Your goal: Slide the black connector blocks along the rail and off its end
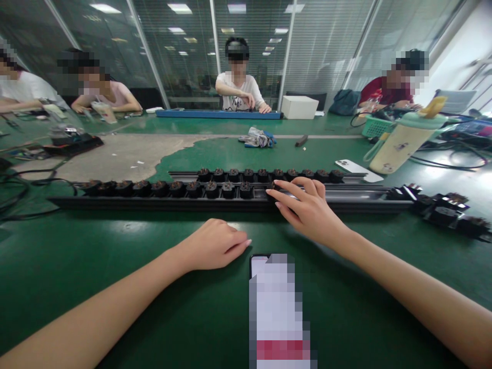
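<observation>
My left hand rests on the table in a loose fist, with nothing visible in it. My right hand reaches to the near black rail, its thumb and fingers around a black socket module in the channel. Most of that module is hidden by my fingers. To its left, several similar modules stand in a row in the same rail, copper-coloured contacts facing up. Behind lies a second rail carrying another row of modules. The near rail's channel is bare right of my hand.
Wired black modules lie at the rail's right end. A phone lies in front of me, another phone behind the rails beside a tumbler. Gloves lie farther back. Several people sit around the table, one opposite behind a blue rail.
</observation>
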{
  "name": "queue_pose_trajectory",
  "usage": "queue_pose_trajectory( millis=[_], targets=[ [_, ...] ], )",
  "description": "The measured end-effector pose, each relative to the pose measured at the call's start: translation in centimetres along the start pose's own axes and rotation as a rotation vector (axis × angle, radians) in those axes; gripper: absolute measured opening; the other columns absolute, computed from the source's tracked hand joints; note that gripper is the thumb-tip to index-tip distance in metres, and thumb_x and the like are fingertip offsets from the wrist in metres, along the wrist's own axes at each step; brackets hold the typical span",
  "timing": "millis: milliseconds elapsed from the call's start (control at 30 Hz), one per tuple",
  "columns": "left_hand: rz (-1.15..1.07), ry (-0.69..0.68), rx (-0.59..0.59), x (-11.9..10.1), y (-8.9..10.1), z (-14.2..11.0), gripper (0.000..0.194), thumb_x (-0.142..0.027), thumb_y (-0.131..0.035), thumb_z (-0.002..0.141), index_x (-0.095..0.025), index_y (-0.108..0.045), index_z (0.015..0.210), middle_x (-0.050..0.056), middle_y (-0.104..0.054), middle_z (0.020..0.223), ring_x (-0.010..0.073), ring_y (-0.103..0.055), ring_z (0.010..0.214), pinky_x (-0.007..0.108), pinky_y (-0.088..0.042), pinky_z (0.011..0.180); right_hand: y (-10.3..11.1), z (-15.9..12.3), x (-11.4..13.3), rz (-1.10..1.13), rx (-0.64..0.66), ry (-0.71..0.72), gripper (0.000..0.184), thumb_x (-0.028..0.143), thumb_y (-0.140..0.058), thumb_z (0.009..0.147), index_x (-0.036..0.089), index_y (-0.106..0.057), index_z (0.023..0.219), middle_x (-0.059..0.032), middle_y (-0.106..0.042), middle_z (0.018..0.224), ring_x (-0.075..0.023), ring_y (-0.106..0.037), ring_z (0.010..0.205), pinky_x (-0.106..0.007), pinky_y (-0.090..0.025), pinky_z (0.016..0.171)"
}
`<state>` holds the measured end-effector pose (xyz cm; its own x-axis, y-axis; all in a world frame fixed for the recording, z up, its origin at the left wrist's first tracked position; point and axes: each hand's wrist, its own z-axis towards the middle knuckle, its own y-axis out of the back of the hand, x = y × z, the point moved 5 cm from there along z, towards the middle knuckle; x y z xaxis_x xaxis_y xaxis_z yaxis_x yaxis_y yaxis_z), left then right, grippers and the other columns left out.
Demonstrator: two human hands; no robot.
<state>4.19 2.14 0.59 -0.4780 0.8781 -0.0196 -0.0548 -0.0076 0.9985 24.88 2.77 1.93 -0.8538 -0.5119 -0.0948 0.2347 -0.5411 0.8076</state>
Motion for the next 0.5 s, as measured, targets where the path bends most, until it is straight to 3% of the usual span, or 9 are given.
queue_pose_trajectory(
  millis=[300, 500],
  targets=[
    [-0.02, 0.007, -0.004, 0.02, 0.06, 0.08, 0.041, -0.032, -0.039, 0.107, -0.019, -0.053, 0.07, -0.001, -0.057, 0.058, 0.0147, -0.052, 0.052, 0.03, -0.034, 0.059, -0.2, -0.1, -0.02, -0.022, -0.04, 0.031, 0.042, 0.028, -0.045, 0.102, 0.026, -0.063, 0.14, -0.0072, -0.056, 0.149, -0.0287, -0.045, 0.128, -0.05, -0.036, 0.107],
    [-0.044, 0.0, -0.017, -0.03, 0.18, 0.07, 0.04, -0.031, -0.041, 0.106, -0.019, -0.053, 0.07, -0.001, -0.057, 0.057, 0.0145, -0.053, 0.052, 0.03, -0.034, 0.059, -0.71, 0.06, -0.33, 0.017, -0.047, 0.075, 0.042, 0.021, -0.044, 0.101, 0.023, -0.064, 0.138, -0.0125, -0.056, 0.147, -0.0232, -0.056, 0.122, -0.047, -0.042, 0.109]
  ],
)
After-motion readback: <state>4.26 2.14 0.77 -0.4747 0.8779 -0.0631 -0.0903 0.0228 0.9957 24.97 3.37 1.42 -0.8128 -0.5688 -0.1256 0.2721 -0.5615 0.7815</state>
